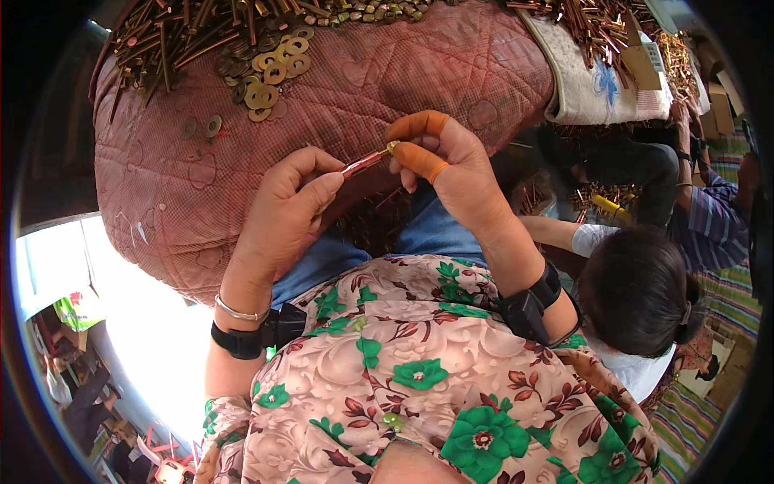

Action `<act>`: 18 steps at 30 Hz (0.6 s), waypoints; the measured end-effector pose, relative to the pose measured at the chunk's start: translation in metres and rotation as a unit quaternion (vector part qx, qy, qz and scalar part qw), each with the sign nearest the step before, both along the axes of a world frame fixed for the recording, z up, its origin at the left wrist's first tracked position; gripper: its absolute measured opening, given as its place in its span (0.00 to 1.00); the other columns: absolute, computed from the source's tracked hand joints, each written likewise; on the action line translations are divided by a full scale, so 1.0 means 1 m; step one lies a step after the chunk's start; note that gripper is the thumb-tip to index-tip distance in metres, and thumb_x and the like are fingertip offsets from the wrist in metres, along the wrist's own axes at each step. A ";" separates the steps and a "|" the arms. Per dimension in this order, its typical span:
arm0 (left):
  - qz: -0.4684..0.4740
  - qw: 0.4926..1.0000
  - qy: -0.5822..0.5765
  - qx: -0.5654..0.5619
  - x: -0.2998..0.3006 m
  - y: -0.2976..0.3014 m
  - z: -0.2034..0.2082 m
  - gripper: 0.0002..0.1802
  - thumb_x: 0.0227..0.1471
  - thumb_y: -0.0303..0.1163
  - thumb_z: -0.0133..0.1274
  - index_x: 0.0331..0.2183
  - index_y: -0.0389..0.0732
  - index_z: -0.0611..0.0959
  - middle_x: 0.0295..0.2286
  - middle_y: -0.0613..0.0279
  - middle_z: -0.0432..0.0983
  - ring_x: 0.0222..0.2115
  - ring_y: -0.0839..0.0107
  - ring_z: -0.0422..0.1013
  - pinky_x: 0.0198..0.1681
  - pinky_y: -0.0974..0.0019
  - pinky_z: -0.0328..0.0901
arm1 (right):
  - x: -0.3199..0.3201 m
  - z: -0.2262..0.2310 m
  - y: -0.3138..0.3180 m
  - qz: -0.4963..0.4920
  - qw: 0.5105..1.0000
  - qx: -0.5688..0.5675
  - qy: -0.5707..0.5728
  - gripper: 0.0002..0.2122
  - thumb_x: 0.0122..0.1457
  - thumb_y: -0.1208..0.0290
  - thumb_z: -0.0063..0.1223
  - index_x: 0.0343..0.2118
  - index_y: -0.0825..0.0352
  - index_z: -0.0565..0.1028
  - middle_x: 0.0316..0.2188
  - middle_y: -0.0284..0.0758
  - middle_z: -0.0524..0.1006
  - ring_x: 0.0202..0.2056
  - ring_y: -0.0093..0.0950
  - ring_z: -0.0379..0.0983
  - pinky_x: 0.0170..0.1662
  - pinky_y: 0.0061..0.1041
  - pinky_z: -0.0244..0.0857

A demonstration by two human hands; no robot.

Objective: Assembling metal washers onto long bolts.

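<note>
Above my lap, my left hand (290, 206) pinches a thin copper-coloured anchor bolt (364, 164) between thumb and fingers. The bolt slants up to the right. At its far end is a small brass-coloured nut (393, 148), gripped by the thumb and forefinger of my right hand (459, 169). Both of those digits wear orange finger covers. Beyond my hands lies a red quilted pad (363, 73). On it sit a cluster of flat washers (266, 81), a heap of long bolts (181, 52) and a row of small metal nuts (367, 14).
Two single washers (213, 126) lie apart at left on the pad. To the right, a pale cloth (576, 68) bears more bolts (580, 24). A dark-haired person (637, 290) sits close at my right; another in a striped shirt (709, 218) is beyond.
</note>
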State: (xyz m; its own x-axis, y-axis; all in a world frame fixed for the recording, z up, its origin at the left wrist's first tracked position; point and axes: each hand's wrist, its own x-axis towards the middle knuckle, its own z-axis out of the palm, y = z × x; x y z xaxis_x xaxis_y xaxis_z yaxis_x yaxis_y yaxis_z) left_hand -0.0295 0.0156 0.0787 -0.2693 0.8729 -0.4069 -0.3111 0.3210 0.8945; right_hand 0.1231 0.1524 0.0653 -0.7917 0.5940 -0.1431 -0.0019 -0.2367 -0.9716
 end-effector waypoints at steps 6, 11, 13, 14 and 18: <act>-0.007 0.999 0.038 0.016 0.005 -0.001 -0.004 0.05 0.53 0.29 0.47 0.33 0.38 0.75 0.18 0.75 0.64 0.15 0.89 0.54 0.17 0.82 0.49 | 0.004 -0.001 -0.006 -0.028 0.999 -0.036 0.005 0.07 0.58 0.74 0.48 0.37 0.71 0.70 0.22 0.33 0.72 0.20 0.16 0.65 0.24 0.15 0.60; -0.008 0.994 0.106 0.039 0.011 -0.002 -0.014 0.05 0.53 0.28 0.48 0.32 0.37 0.75 0.20 0.75 0.66 0.19 0.88 0.57 0.21 0.82 0.53 | 0.004 -0.001 -0.012 -0.082 0.991 -0.103 -0.038 0.08 0.57 0.71 0.50 0.36 0.70 0.69 0.20 0.31 0.71 0.17 0.15 0.62 0.21 0.14 0.57; 0.002 0.972 0.220 0.083 0.014 0.000 -0.018 0.05 0.52 0.27 0.48 0.32 0.36 0.75 0.21 0.74 0.68 0.22 0.85 0.60 0.24 0.79 0.57 | 0.001 -0.003 -0.013 -0.086 0.992 -0.088 -0.018 0.08 0.57 0.70 0.50 0.35 0.69 0.69 0.19 0.30 0.71 0.17 0.14 0.61 0.21 0.13 0.56; 0.001 0.972 0.221 0.084 0.014 0.000 -0.017 0.05 0.52 0.27 0.48 0.32 0.36 0.75 0.21 0.74 0.68 0.22 0.85 0.60 0.24 0.79 0.57 | 0.000 -0.004 -0.012 -0.089 0.993 -0.072 0.002 0.08 0.57 0.69 0.51 0.34 0.68 0.69 0.19 0.30 0.70 0.17 0.14 0.60 0.20 0.13 0.54; -0.036 0.962 0.263 0.063 0.018 -0.001 -0.013 0.07 0.53 0.28 0.47 0.32 0.35 0.75 0.25 0.70 0.69 0.27 0.83 0.62 0.30 0.79 0.59 | 0.006 -0.005 -0.008 -0.062 0.993 -0.090 -0.049 0.08 0.57 0.69 0.50 0.35 0.68 0.68 0.18 0.30 0.70 0.16 0.13 0.60 0.19 0.13 0.53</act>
